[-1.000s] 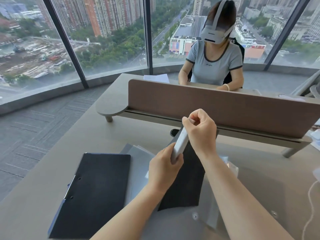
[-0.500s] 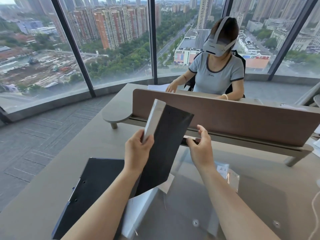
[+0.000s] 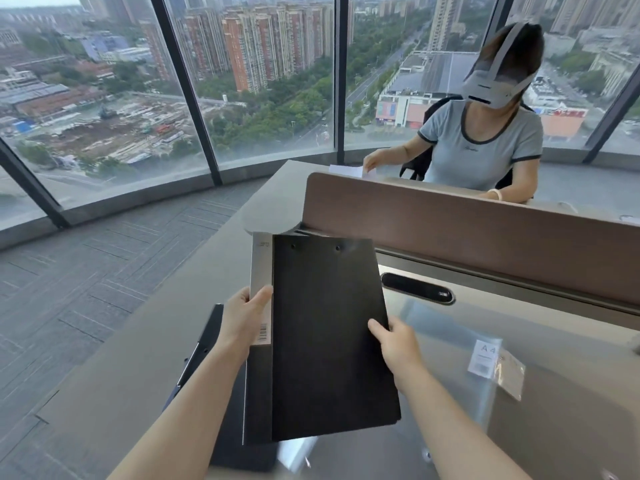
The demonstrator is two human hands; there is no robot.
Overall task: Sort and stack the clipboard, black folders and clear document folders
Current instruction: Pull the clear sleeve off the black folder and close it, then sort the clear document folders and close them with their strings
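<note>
Black, flat, textured plastic folder (image 3: pixel 329 337) is held above the grey desk (image 3: pixel 138 375): left hand (image 3: pixel 244 318) pinches its grey spine edge, right hand (image 3: pixel 396 342) grips its right edge, thumb on top.

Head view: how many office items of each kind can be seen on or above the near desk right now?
Black folders: 2, one held, one lying on the desk
Clear document folders: at least 1; the layers cannot be separated
Clipboard: 0 identifiable
Total: 3
</note>
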